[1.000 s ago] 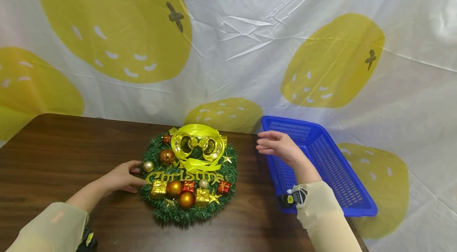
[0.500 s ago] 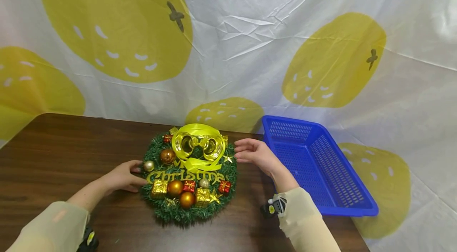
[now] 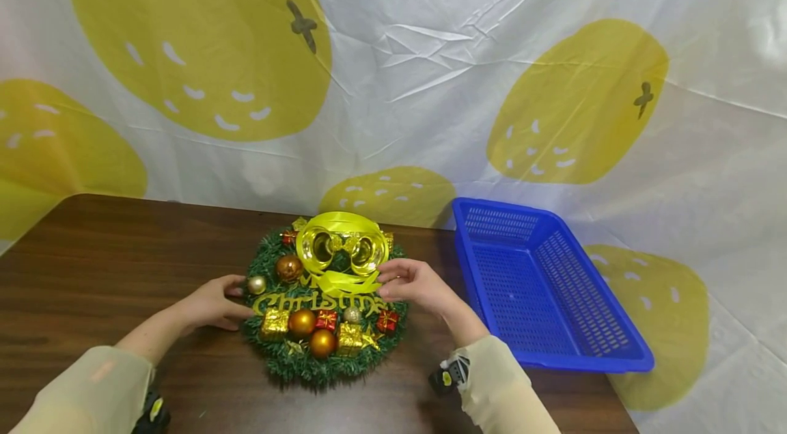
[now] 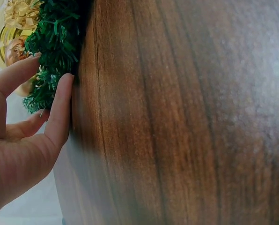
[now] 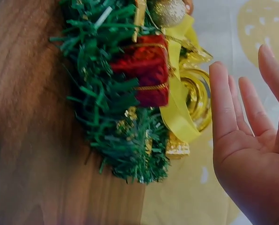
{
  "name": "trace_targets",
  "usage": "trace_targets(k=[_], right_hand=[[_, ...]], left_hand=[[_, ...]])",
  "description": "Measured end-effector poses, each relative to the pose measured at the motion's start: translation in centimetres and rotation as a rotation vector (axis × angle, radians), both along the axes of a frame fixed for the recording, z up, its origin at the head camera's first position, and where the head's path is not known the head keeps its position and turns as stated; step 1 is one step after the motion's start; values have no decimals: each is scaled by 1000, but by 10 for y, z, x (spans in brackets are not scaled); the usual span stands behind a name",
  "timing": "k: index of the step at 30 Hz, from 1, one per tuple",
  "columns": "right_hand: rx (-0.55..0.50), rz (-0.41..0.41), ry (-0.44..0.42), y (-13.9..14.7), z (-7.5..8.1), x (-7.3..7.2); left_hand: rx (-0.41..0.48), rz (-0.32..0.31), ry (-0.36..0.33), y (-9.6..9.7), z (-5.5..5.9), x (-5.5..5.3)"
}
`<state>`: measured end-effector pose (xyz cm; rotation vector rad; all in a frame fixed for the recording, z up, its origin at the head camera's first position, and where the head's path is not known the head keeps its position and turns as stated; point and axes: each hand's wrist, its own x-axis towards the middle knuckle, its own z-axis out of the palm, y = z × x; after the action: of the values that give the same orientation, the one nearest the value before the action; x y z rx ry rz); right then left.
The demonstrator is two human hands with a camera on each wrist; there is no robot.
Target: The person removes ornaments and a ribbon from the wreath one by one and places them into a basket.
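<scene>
A green Christmas wreath (image 3: 326,369) lies on the table, set with orange baubles, small gold and red gift boxes and gold lettering. On its upper part sit shiny gold bells (image 3: 363,256) with a yellow ribbon bow (image 3: 341,281). At the wreath's left edge is my left hand (image 3: 205,304), its fingers fairly straight and lightly touching the greenery, as the left wrist view shows. My right hand (image 3: 418,283) hovers over the wreath's right side by the ribbon's end. In the right wrist view its fingers (image 5: 222,101) are extended, apart from the ribbon and the red gift box (image 5: 151,70).
To the right, close to the right forearm, stands a blue plastic basket (image 3: 522,277) with slotted walls. Behind the brown wooden table (image 3: 154,236) hangs a white cloth (image 3: 418,65) printed with yellow fruit.
My right hand has moved left, from over the blue basket to the wreath's right side near the ribbon. The left hand and the wreath have stayed in place.
</scene>
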<state>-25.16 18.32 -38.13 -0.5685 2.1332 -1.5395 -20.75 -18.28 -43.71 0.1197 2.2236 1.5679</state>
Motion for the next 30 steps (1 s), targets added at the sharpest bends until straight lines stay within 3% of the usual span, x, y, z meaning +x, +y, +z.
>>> trace_targets(k=[9,24,30], right_hand=[[50,57,45,-12,-9,2],[92,128,38,-25,-18,4],[179,134,106,-30,-21,6]], left_hand=[[-6,-3,-3,-1,-1,-1],[-11,2,-5,0,-1,-1],[-15,6,-4,0,0,0]])
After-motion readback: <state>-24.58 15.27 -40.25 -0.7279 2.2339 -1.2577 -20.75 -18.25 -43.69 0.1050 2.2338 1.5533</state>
